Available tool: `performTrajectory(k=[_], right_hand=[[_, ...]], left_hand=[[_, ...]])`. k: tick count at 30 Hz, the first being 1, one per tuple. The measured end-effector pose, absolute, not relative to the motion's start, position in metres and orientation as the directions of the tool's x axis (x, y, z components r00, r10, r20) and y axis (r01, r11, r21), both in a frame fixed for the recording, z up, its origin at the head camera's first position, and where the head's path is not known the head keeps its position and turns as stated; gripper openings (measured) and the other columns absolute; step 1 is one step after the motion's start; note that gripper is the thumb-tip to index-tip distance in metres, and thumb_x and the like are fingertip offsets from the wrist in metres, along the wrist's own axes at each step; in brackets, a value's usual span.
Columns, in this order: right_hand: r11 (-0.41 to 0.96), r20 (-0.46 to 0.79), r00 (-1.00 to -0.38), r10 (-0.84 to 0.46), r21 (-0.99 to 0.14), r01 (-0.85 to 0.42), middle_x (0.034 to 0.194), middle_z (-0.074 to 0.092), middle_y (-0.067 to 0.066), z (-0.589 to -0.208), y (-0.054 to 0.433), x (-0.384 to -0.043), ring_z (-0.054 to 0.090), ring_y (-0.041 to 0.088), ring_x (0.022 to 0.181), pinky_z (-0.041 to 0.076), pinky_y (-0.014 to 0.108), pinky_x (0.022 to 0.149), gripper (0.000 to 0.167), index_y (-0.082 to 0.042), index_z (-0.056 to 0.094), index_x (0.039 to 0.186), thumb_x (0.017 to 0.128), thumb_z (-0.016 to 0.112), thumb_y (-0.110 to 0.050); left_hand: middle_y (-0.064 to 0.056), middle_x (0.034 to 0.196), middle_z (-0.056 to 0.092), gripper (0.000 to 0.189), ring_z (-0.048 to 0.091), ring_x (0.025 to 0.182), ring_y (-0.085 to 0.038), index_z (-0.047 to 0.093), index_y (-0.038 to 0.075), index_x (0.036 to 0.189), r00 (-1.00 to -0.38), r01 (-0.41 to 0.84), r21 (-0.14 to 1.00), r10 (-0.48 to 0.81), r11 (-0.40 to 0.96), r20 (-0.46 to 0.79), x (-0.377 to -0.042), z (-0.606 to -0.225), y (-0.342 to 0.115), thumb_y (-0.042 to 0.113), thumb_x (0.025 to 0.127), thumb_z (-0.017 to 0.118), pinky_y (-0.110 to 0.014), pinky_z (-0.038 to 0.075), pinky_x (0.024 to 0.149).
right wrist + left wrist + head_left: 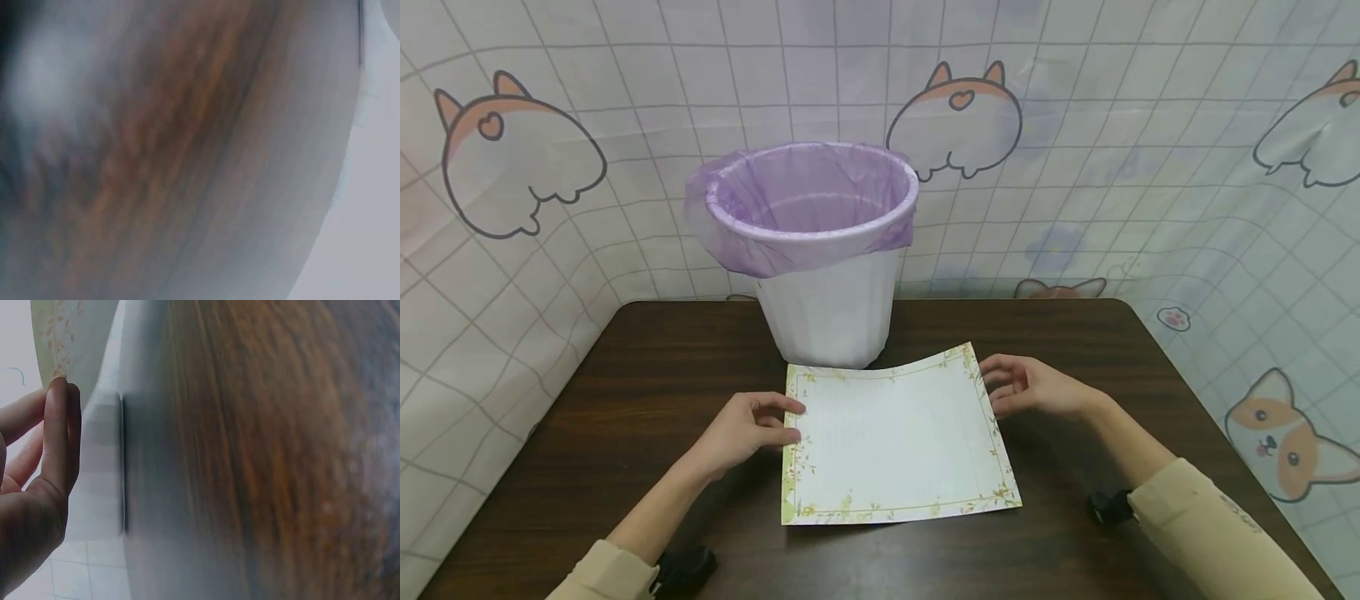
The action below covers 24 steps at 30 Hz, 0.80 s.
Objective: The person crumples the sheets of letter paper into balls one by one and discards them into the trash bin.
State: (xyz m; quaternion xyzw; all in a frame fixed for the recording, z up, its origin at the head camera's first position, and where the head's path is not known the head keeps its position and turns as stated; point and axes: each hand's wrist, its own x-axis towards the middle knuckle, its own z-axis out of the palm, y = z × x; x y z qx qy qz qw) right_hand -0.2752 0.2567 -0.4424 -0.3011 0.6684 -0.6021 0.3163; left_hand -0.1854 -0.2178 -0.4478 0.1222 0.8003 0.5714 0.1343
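A sheet of paper [891, 442] with a printed border of leaves and flowers lies slightly curved above the table, its far right corner lifted. My left hand [741, 433] pinches its left edge, thumb on top. In the left wrist view, the fingertips of my left hand [50, 444] meet at the edge of the green-bordered paper [75, 344]. Beside the sheet's right edge is my right hand [1030, 387], its fingers loosely bent and the fingertips right at the paper's edge. The right wrist view shows no part of that hand.
Behind the sheet stands a white bin [831, 308] lined with a purple plastic bag [760, 250]. The dark wooden table [647, 400] reaches back to a wall covering [1075, 242] with a grid and dog drawings. Black straps sit at both wrists.
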Motion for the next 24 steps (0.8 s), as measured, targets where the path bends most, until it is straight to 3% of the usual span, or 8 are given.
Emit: performTrajectory(k=[9, 18, 24], right_hand=[[0.115, -0.014, -0.613, -0.790, -0.985, -0.125, 0.131, 0.061, 0.022, -0.437, 0.244, -0.267, 0.065, 0.030, 0.115, 0.055, 0.042, 0.094, 0.039, 0.005, 0.051, 0.137, 0.099, 0.062, 0.004], [0.114, 0.044, -0.550, -0.834, -0.962, -0.249, 0.135, 0.058, 0.026, -0.429, 0.221, -0.257, 0.058, 0.037, 0.124, 0.054, 0.042, 0.095, 0.044, 0.002, 0.054, 0.140, 0.098, 0.066, 0.003], [0.137, 0.069, -0.535, -0.842, -0.932, -0.336, 0.138, 0.056, 0.023, -0.426, 0.202, -0.253, 0.053, 0.042, 0.128, 0.052, 0.049, 0.098, 0.047, 0.000, 0.053, 0.142, 0.097, 0.068, 0.001]], left_hand=[[-0.013, 0.089, 0.074, 0.037, 0.070, 0.080, -0.026, 0.070, -0.002, 0.121, -0.935, 0.048, 0.941, 0.348, 0.334, -0.075, -0.185, -0.447, -0.210, 0.010, 0.088, 0.083, -0.036, 0.059, 0.076], [-0.012, 0.095, 0.074, 0.039, 0.071, 0.081, -0.026, 0.070, -0.001, 0.122, -0.932, 0.079, 0.933, 0.359, 0.352, -0.056, -0.186, -0.448, -0.202, 0.011, 0.087, 0.083, -0.031, 0.056, 0.074], [-0.017, 0.108, 0.070, 0.046, 0.072, 0.084, -0.026, 0.065, -0.005, 0.128, -0.928, 0.101, 0.948, 0.373, 0.301, -0.020, -0.188, -0.450, -0.194, 0.003, 0.086, 0.082, -0.036, 0.061, 0.072]])
